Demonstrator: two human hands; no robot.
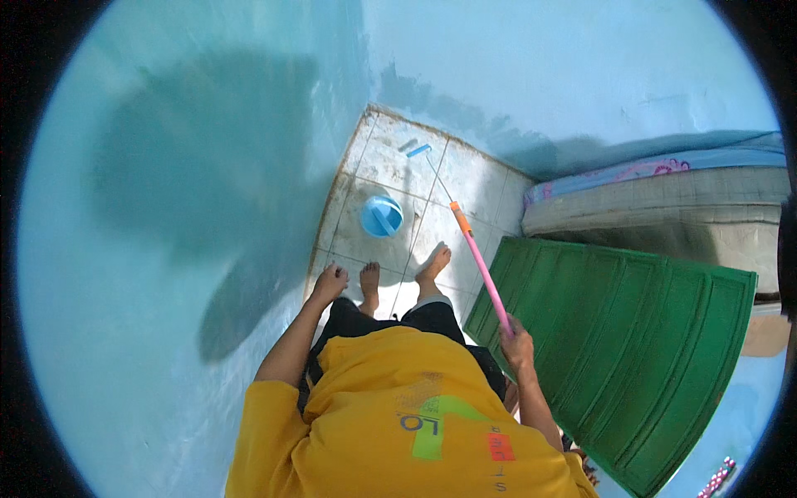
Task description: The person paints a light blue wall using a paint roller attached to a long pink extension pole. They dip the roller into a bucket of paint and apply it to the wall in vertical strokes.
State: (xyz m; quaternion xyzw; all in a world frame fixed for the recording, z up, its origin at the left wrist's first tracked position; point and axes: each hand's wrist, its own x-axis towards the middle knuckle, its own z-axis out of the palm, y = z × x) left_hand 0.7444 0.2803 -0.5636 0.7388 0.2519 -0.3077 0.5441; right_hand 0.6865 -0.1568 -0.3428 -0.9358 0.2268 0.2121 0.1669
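Observation:
My right hand (pixel 516 344) is wrapped round the lower end of a long pink pole (pixel 483 272). An orange grip (pixel 460 218) joins the pole to a thin metal rod, and a small blue paint roller (pixel 419 151) sits at the far end, over the floor near the corner. My left hand (pixel 330 283) hangs at my left side near the wall, its fingers loosely curled with nothing visible in them. Beyond my bare feet a light blue bucket (pixel 382 217) stands on the tiles, a blue piece lying across its opening.
Pale blue walls (pixel 498 58) meet at the far corner, with darker, wet-looking patches on the paint. White floor tiles (pixel 390 158) carry stains. On the right are a green panelled board (pixel 614 340) and a stacked mattress (pixel 647 203) with a blue patterned cover.

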